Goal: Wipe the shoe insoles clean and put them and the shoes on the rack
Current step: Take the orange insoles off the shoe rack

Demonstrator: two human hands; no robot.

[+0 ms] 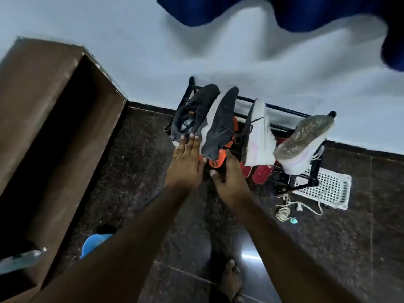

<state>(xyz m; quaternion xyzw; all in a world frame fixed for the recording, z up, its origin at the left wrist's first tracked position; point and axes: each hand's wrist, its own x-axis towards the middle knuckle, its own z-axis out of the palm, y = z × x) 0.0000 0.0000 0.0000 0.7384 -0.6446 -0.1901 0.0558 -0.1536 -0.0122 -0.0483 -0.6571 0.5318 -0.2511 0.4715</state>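
A black metal rack (282, 110) stands against the white wall. On its top tier lie two dark shoes (193, 110) (220, 125) at the left and two white shoes (260, 136) (303, 141) at the right, the far right one sole up. An orange insole (216, 160) shows under the second dark shoe, and red insoles (262, 173) lie on a lower tier. My left hand (185, 162) is flat with fingers apart, its fingertips touching the heel of the left dark shoe. My right hand (229, 180) hovers open beside the orange insole, holding nothing.
A brown sofa (43, 119) fills the left side. A white perforated plastic basket (328, 189) and loose white laces (286, 211) lie on the dark floor to the right of the rack. A blue cloth (94, 243) lies near the sofa. My bare foot (229, 278) is below.
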